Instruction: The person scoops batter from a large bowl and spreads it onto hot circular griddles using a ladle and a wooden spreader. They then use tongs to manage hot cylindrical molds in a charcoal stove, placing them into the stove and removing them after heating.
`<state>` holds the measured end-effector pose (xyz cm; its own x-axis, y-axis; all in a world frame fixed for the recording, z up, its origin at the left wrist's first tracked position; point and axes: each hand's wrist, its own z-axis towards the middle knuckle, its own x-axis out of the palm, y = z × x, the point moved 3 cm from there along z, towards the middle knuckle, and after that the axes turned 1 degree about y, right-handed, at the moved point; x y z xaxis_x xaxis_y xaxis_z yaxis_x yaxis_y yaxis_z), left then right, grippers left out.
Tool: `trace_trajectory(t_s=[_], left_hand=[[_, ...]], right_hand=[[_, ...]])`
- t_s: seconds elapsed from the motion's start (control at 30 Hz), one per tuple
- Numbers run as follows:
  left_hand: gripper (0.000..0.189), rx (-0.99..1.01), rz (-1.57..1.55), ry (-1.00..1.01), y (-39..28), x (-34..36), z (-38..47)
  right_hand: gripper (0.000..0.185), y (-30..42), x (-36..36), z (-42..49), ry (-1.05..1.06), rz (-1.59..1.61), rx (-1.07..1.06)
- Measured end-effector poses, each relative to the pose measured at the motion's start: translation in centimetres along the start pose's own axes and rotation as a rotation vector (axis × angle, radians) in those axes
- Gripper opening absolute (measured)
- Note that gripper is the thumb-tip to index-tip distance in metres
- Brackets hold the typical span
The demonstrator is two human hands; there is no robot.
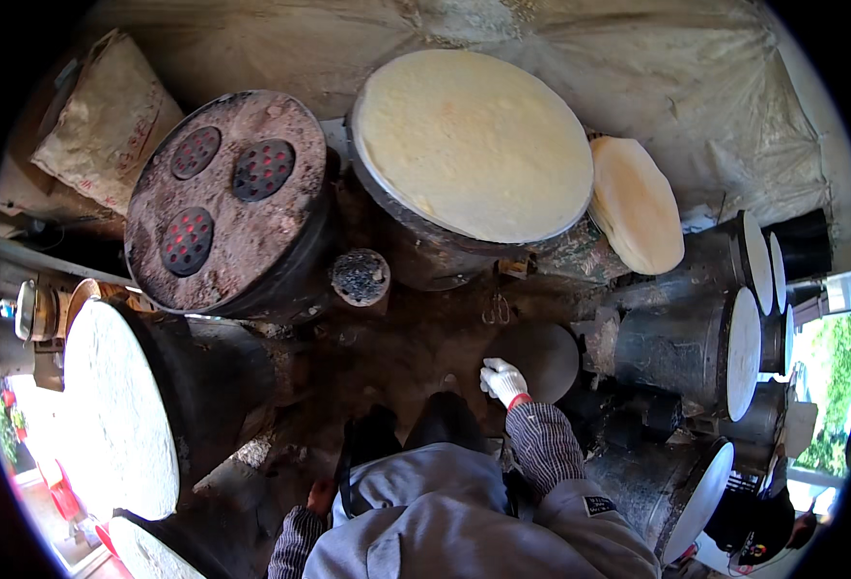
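My right hand (503, 381), in a white glove with a red cuff, is at the near left edge of a dark round disc (550, 358); whether its curled fingers grip the disc is unclear. My left hand (320, 497) hangs low by my left side, partly hidden by the sleeve, its fingers hard to see. Ahead, a wide pale sheet of dough or flatbread (472, 145) covers a round griddle on a drum. Right of it lies a stack of pale flatbreads (639, 206). Left stands an ash-topped drum (244, 239) with glowing honeycomb coal briquettes (264, 170).
A small can of charred fuel (360, 277) stands between the drums, and wire tongs (496, 310) lie near it. Drums with pale round tops (121, 409) line the left; several more (744, 354) line the right. A sack (110, 123) leans back left. A dark-clothed person (758, 528) is lower right.
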<state>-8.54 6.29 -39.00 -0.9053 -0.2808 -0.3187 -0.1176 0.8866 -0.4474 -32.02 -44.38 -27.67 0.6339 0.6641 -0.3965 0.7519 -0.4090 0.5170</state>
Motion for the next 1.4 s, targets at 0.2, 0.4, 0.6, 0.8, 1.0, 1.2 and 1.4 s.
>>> trace_trajectory(t_s=[0.2, 0.4, 0.6, 0.8, 1.0, 1.2, 1.4], left_hand=[[0.032, -0.183, 0.056, -0.088, 0.4, 0.9, -7.6], [0.028, -0.31, 0.326, -0.3, 7.6, 3.6, -11.1], [0.028, -0.449, 0.353, -0.392, 2.7, 5.5, -13.8], [0.027, -0.417, 0.384, -0.456, 3.9, 7.0, -13.8], [0.023, -0.055, 0.291, -0.434, -8.4, 6.9, -9.4], [0.039, 0.155, -0.129, 0.113, -28.3, 8.4, -7.0], [0.046, 0.084, -0.312, 0.825, -33.1, 14.3, -12.3]], right_hand=[[0.05, -1.1, -4.1, 8.3, -0.372, -0.327, -0.158], [0.074, -2.6, -4.5, 20.2, -0.409, -0.474, -0.158], [0.086, -1.5, -3.0, 23.3, -0.3, -0.69, 0.014], [0.072, 2.1, -4.6, 18.6, -0.146, -0.382, 0.057], [0.027, -3.9, -6.4, 8.6, 0.185, 0.456, -0.166], [0.041, -7.1, -7.8, -15.5, 0.198, 0.27, -0.057], [0.03, -5.3, -3.5, -26.8, 0.548, 0.691, 0.096]])
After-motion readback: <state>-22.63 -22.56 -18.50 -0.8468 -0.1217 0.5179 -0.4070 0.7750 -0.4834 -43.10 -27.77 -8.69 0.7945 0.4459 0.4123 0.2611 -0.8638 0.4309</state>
